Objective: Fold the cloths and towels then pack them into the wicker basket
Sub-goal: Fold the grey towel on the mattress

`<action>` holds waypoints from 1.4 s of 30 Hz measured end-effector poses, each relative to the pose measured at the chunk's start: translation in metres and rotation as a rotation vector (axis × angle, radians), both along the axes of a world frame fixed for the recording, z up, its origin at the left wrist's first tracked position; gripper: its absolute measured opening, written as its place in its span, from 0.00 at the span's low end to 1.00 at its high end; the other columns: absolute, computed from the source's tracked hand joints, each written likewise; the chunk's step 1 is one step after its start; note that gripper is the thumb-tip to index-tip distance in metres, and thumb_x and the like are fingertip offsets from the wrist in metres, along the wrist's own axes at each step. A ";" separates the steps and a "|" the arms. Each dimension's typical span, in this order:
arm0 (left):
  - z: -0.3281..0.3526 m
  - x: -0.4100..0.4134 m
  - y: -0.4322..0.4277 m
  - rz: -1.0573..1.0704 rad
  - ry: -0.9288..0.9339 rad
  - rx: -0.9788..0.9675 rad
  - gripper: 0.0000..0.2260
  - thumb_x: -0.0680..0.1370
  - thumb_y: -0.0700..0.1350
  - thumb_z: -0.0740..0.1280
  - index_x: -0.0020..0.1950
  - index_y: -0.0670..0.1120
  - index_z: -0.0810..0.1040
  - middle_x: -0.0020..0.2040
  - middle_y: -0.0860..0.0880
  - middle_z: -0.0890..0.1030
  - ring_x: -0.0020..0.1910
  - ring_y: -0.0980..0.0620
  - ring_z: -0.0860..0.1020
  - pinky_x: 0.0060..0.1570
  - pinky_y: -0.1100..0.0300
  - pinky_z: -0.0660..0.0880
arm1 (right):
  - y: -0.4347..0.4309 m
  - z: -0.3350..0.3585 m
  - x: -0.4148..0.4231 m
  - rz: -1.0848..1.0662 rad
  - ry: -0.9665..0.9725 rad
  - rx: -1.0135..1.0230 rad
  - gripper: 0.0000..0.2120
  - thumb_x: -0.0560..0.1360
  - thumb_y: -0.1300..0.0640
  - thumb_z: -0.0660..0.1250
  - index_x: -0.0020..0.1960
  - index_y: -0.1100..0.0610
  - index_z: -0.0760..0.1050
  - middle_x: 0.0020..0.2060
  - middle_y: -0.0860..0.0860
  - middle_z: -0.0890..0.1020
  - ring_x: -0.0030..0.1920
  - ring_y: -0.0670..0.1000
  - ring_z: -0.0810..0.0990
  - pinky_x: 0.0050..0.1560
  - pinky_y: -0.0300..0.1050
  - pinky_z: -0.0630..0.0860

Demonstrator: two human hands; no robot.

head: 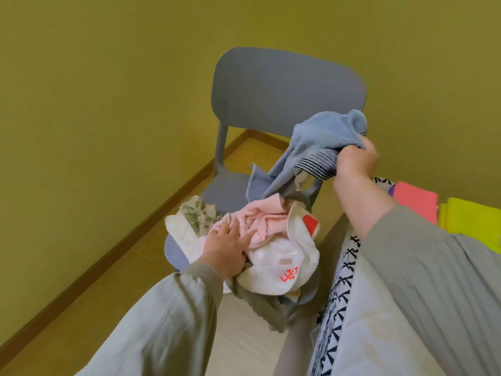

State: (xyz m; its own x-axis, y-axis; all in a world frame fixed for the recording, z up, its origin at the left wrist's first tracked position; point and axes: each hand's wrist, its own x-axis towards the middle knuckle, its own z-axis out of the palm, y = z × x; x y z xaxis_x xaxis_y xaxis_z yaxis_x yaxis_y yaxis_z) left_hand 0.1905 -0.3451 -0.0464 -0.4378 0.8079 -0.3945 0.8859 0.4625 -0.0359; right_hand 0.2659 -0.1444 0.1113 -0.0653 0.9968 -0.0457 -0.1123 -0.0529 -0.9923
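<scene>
We locate the blue towel (pixel 322 137) at the right centre of the frame, lifted above the seat of the grey chair (pixel 284 85). The right hand (pixel 356 161) grips it at the striped band. The fingers are curled round a bunch of the fabric, and the back of the hand faces the camera. The upper part of the towel bunches above the fist. The lower part hangs down and to the left, and its end reaches the pile on the seat. The right arm, in a grey-green sleeve (pixel 423 267), extends from the lower right of the frame up to the hand.

We locate the pile of loose cloths at the centre of the frame, on the chair seat. It holds a pink towel (pixel 260 221), a white towel (pixel 282 256) with red marks, and a leaf-print cloth (pixel 198 215) at its upper left. The left hand (pixel 227 248) rests palm down on the pile, below and left of the blue towel and well apart from the right hand. Its fingers are spread and nearly straight, with the fingertips on the pink towel; we see nothing gripped. The left forearm enters from the lower left.

At the right edge of the frame, a coral cloth (pixel 414 202) and a yellow cloth (pixel 474 221) lie flat side by side, just beyond the right forearm
</scene>
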 end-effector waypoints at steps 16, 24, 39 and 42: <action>0.241 0.085 0.031 0.091 -0.346 1.079 0.34 0.76 0.49 0.64 0.78 0.52 0.50 0.76 0.53 0.57 0.73 0.53 0.60 0.68 0.57 0.64 | -0.057 0.187 0.091 0.106 0.350 0.015 0.30 0.73 0.72 0.50 0.68 0.51 0.73 0.59 0.51 0.80 0.54 0.52 0.81 0.56 0.48 0.79; 0.393 0.155 0.019 -0.140 -0.196 1.357 0.31 0.74 0.47 0.70 0.75 0.53 0.60 0.68 0.55 0.66 0.59 0.55 0.72 0.51 0.61 0.71 | -0.081 0.269 0.151 0.159 0.344 0.130 0.30 0.73 0.71 0.51 0.66 0.49 0.74 0.61 0.51 0.78 0.57 0.53 0.79 0.59 0.52 0.77; 0.522 0.238 -0.039 0.102 -0.638 1.513 0.10 0.78 0.43 0.63 0.36 0.46 0.71 0.33 0.49 0.73 0.33 0.51 0.70 0.34 0.59 0.69 | -0.155 0.356 0.264 0.410 0.370 0.232 0.13 0.78 0.63 0.51 0.49 0.60 0.74 0.39 0.57 0.77 0.37 0.55 0.78 0.31 0.44 0.76; 0.533 0.240 -0.055 0.223 -0.886 1.528 0.08 0.79 0.45 0.63 0.42 0.45 0.76 0.43 0.44 0.80 0.43 0.45 0.79 0.50 0.45 0.78 | -0.162 0.359 0.278 0.512 0.251 0.348 0.22 0.73 0.74 0.50 0.63 0.66 0.70 0.42 0.57 0.78 0.39 0.53 0.79 0.29 0.38 0.76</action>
